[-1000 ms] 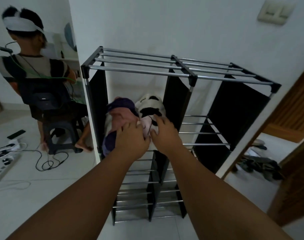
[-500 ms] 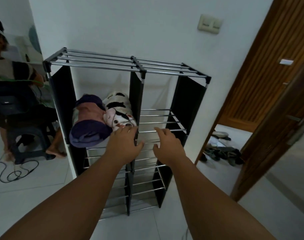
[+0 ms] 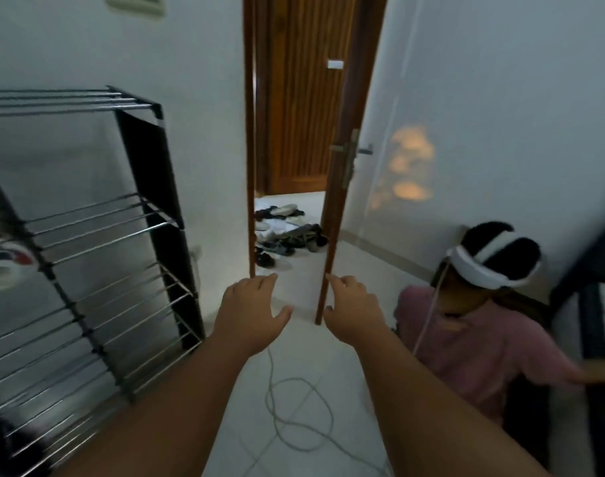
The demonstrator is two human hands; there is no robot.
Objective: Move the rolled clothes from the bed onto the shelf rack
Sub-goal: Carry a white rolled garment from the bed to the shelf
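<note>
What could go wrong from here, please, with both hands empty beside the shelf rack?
1. A loose cable loops across the floor below the arms; a foot might catch in it.
2. A seated person wearing a headset is close on the right and could be bumped.
3. The door edge stands just beyond the right hand, so a swing might strike it.

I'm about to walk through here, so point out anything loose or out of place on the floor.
A pale cable lies in loose loops across the floor tiles straight ahead, a likely trip hazard. Past the open door, shoes sit in a scattered heap rather than in pairs.
</note>
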